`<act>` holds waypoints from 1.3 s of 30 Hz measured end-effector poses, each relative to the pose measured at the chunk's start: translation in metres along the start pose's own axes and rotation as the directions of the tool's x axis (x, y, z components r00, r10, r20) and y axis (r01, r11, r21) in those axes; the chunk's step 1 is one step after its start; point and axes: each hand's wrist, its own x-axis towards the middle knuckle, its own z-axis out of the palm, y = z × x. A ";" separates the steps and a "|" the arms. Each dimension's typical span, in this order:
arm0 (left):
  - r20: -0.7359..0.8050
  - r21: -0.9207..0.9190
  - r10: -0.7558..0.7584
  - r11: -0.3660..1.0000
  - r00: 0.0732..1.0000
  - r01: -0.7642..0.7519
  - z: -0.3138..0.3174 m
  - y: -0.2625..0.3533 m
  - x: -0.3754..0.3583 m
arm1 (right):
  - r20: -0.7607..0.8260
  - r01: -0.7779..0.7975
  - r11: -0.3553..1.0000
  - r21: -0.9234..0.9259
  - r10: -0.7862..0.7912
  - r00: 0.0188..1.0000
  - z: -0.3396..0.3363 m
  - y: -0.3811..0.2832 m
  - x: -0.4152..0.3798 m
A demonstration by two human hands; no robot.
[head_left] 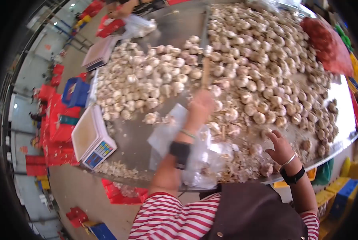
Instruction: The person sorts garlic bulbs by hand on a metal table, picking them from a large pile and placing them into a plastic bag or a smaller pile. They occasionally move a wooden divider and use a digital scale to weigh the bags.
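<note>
My left hand (202, 103) is blurred but looks closed around the near end of a flat wooden stick (205, 74), which points away from me between two heaps of garlic. Its fingers are partly hidden. A clear plastic bag (203, 154) lies under my left forearm. My right hand (281, 147) is open, fingers spread, holding nothing, above the near right of the table beside a few loose bulbs. The larger garlic heap (263, 56) spreads at the right; the smaller garlic heap (143, 74) is at the left.
A white digital scale (93, 138) stands at the metal table's left edge, with a second scale (101, 52) behind it. Garlic skins (243, 162) litter the near side. A red mesh sack (327, 46) sits far right. Another person's hand (123, 10) shows at the far end.
</note>
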 end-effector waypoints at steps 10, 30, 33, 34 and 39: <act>0.453 0.609 -0.010 0.734 0.891 -0.301 0.086 0.014 -0.069 | -0.017 0.056 0.991 -0.118 -0.058 0.998 0.031 0.033 0.048; 0.938 -0.346 -0.061 -0.165 0.341 0.924 0.066 0.052 -0.131 | -0.015 0.083 0.962 0.262 -0.082 0.996 -0.022 -0.038 0.022; 0.918 -0.393 0.033 -0.053 0.395 0.918 0.073 0.060 -0.135 | -0.019 0.390 0.888 0.245 -0.398 0.917 -0.010 -0.063 0.018; 0.857 -0.414 0.125 -0.410 0.500 0.812 0.072 0.076 -0.129 | 0.046 0.450 0.889 0.087 -0.455 0.889 -0.011 -0.076 0.016; 0.710 -0.700 -0.058 -0.172 0.702 0.693 0.065 0.044 -0.120 | -0.202 0.438 0.898 0.029 -0.424 0.883 -0.006 -0.073 -0.005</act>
